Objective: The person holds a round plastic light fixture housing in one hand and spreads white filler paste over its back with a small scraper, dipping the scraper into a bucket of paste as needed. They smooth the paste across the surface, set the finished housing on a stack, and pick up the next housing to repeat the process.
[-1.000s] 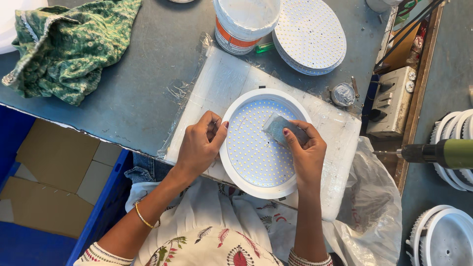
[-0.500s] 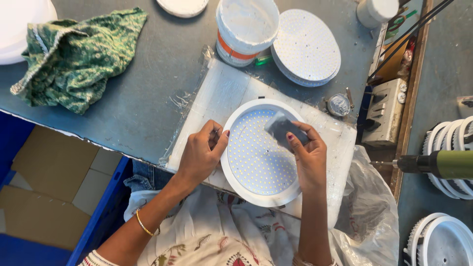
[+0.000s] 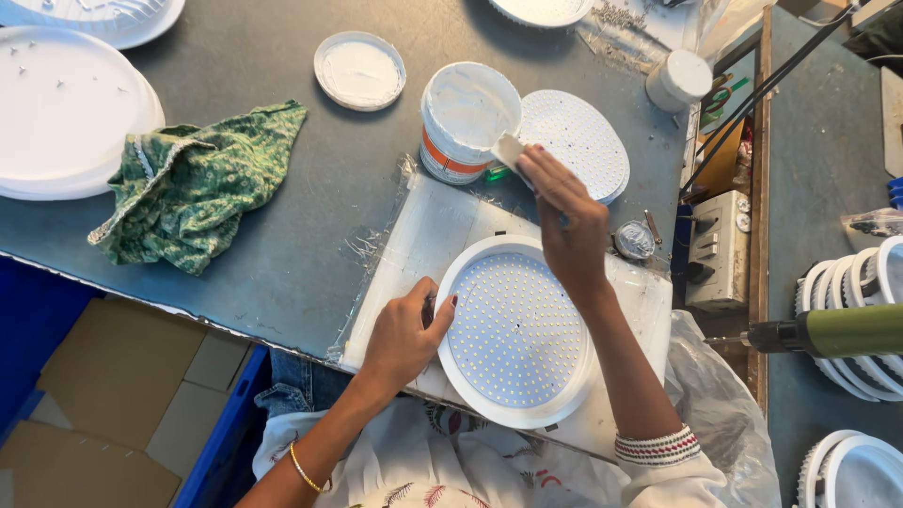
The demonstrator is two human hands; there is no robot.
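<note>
A round white lamp housing (image 3: 515, 331) with a dotted LED board inside lies on a white work board (image 3: 433, 235). My left hand (image 3: 406, 331) grips the housing's left rim. My right hand (image 3: 564, 221) is lifted above the housing's far edge, shut on a small white spatula (image 3: 509, 150). The spatula's blade reaches the rim of an open white tub of paste (image 3: 467, 120) with an orange band.
A green patterned cloth (image 3: 193, 188) lies at left, beside stacked white discs (image 3: 66, 122). The tub's lid (image 3: 359, 71) and a stack of dotted boards (image 3: 578, 141) sit behind. A switch box (image 3: 720, 249) and a green power screwdriver (image 3: 837, 331) are at right.
My right hand has left the LED board and moved up to the paste tub with the spatula. The left hand stays on the housing's rim. The view has shifted upward.
</note>
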